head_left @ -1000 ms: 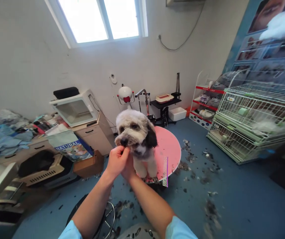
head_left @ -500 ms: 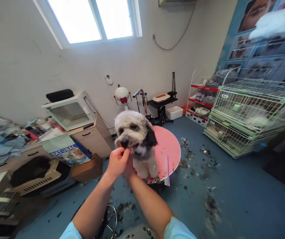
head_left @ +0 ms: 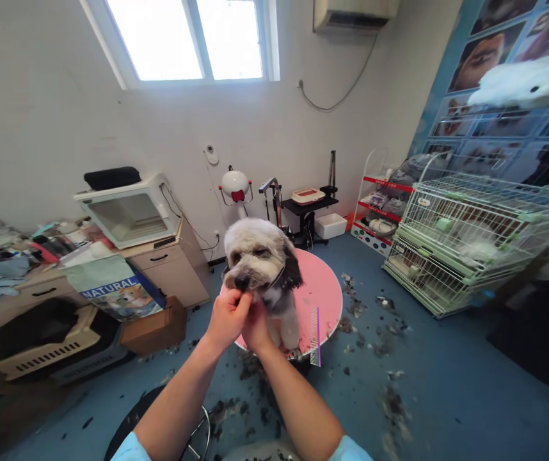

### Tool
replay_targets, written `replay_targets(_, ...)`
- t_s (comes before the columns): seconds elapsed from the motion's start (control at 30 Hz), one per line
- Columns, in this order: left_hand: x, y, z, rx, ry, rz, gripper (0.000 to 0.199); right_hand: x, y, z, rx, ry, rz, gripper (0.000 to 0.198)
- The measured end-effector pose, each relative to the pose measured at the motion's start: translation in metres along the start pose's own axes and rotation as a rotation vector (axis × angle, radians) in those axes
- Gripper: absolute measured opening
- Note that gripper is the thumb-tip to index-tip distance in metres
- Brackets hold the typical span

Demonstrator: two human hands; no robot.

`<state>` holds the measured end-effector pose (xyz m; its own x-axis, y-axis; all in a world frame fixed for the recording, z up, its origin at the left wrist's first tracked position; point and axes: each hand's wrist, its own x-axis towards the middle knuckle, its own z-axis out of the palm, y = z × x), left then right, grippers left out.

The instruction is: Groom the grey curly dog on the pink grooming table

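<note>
Pink table (head_left: 325, 288) | dog (head_left: 261, 256) on it | left hand (head_left: 229, 317) pinches chin

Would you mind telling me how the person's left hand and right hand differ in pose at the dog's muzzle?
The left hand is closed in a fist, pinching the fur under the dog's chin; the right hand sits lower and mostly hidden behind the left, its grip unclear. Both reach up to the dog's jaw.

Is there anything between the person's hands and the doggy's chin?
Nothing visible. The left hand already pinches the fur under the dog's chin, and the right hand sits beside it against the dog's chest. The comb lies off to the side on the pink table.
</note>
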<state>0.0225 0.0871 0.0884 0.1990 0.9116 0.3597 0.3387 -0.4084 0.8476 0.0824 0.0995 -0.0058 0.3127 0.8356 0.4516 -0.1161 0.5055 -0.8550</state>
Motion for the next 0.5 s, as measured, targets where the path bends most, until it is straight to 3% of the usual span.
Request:
replay_targets(0.13,-0.001,0.0,0.001,-0.012,0.016,0.001,0.037,-0.002,-0.002,-0.017,0.073,0.026,0.01,0.037)
replay_targets(0.23,-0.002,0.001,0.002,-0.021,0.016,0.014,0.036,-0.001,-0.003,-0.031,0.021,0.061,0.052,0.031)
replay_targets(0.4,-0.002,0.003,0.003,-0.012,-0.005,0.033,0.039,0.005,-0.011,-0.053,-0.117,-0.01,0.017,0.041)
replay_targets(0.5,-0.002,0.003,0.003,-0.01,-0.013,0.042,0.04,0.007,-0.016,-0.063,-0.17,-0.025,0.052,0.033)
